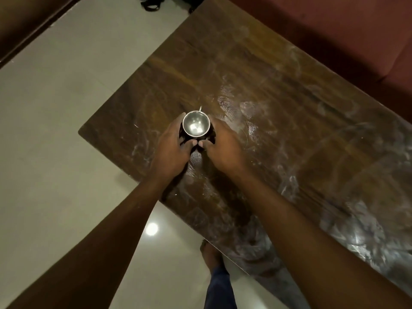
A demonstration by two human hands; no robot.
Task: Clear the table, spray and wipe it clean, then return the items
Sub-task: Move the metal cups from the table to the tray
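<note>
Both hands cup one object near the left end of the dark brown wooden desk (278,90). Left hand (171,150) and right hand (225,148) wrap either side of a small shiny steel cup with a dark outer body (195,126). Fingers of both hands curl round its sides, thumbs nearly meeting at the near side. Cup stands upright, mouth up, looks empty. Whether its base rests on the desk or hangs just above it: cannot tell.

Desk surface otherwise bare in view. Whitish smears and swirl marks cover most of the top, densest toward the right end; looks like wipe streaks or drying spray film.

Judgement: clearing, spraying and wiping appear done. Step in hand is most likely the return of items, with this cup the first or only one back. No spray bottle or cloth in view. Other items, if any, remain to be brought back.

Pale tiled floor (55,130) left, reddish sofa (334,30) beyond the desk.
</note>
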